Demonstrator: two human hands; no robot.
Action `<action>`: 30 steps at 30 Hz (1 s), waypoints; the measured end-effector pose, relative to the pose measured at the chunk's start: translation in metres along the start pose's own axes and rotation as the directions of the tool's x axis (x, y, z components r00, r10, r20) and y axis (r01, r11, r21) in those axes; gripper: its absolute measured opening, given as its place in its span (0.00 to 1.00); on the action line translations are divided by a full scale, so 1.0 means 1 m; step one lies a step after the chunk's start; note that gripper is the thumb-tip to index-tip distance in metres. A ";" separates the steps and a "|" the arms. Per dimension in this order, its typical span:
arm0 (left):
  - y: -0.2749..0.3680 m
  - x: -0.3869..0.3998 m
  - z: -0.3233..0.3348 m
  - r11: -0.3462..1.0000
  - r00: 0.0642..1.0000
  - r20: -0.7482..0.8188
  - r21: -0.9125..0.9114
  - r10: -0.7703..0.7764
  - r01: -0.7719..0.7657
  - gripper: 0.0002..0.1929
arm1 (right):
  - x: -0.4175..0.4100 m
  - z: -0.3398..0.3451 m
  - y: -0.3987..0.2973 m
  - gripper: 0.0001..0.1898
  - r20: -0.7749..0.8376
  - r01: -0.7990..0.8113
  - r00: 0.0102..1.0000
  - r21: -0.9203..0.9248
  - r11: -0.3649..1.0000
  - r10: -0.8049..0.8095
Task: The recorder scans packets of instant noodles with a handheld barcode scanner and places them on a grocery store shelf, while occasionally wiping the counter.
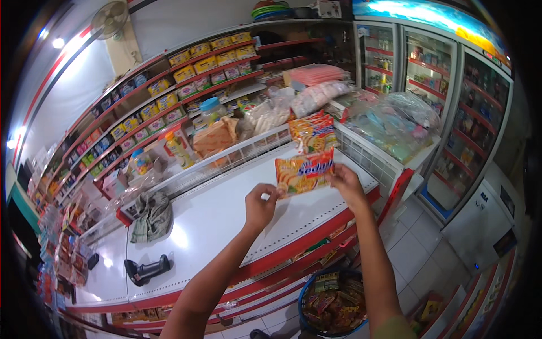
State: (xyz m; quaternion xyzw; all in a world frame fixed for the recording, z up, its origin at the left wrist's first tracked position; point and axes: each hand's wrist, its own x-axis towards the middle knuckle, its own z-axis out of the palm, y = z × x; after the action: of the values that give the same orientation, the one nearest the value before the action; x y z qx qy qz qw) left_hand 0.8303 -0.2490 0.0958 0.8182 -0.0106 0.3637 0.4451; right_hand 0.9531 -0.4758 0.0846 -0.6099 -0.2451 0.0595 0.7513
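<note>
Both hands hold one orange packet of Mie Sedaap instant noodles [302, 174] above the white shelf top [211, 216]. My left hand [261, 206] pinches its lower left corner, while my right hand [348, 186] grips its right edge. Just behind it, a stack of similar noodle packets [313, 129] stands against the wire guard at the shelf's back right corner. Below my right forearm, a blue-rimmed basket [301, 303] on the floor holds many wrapped packets.
On the shelf top lie a checked cloth [153, 216] and a black handheld device [147, 268]. Behind the white wire guard [237, 152] are a yellow bottle [178, 149] and a blue-lidded jar [213, 111]. Glass-door refrigerators [427, 63] stand right, near a white chest unit [478, 218].
</note>
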 end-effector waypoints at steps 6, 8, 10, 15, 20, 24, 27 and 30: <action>-0.020 0.072 0.089 0.961 0.991 0.018 0.249 -0.131 0.123 0.07 | 0.095 -0.052 0.039 0.19 -0.257 0.014 0.966 0.000 1.000 -0.013; -0.034 0.095 0.102 0.943 0.988 0.018 0.303 -0.151 0.139 0.08 | 0.124 -0.055 0.042 0.18 -0.282 -0.036 0.959 -0.198 0.980 -0.022; -0.047 0.110 0.114 0.925 0.996 -0.012 0.370 -0.090 0.088 0.10 | 0.138 -0.058 0.051 0.17 -0.312 0.015 0.942 -0.335 0.942 -0.126; -0.052 0.113 0.127 0.905 0.955 0.041 0.332 -0.295 0.266 0.13 | 0.147 -0.063 0.063 0.14 -0.348 0.117 0.889 -0.452 0.884 -0.296; -0.054 0.096 0.121 0.885 0.937 0.067 0.356 -0.344 0.300 0.15 | 0.131 -0.053 0.057 0.11 -0.355 0.092 0.887 -0.488 0.868 -0.294; -0.039 0.089 0.135 0.865 0.936 0.106 0.428 -0.335 0.262 0.17 | 0.120 -0.069 0.061 0.15 -0.342 0.091 0.872 -0.591 0.802 -0.351; -0.029 0.089 0.142 0.770 0.936 0.075 0.594 -0.344 0.235 0.29 | 0.118 -0.079 0.055 0.18 -0.248 0.115 0.891 -0.688 0.716 -0.381; -0.049 0.102 0.072 0.848 0.990 -0.073 0.511 -0.118 0.139 0.32 | 0.079 -0.023 0.005 0.30 -0.034 0.185 0.959 -0.677 0.712 -0.282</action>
State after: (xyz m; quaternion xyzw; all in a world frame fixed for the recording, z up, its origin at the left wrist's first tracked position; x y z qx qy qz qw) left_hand 0.9639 -0.2411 0.0980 0.8989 0.1504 0.3388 0.2336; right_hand 1.0336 -0.4642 0.1004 -0.8044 -0.2738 -0.1689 0.4994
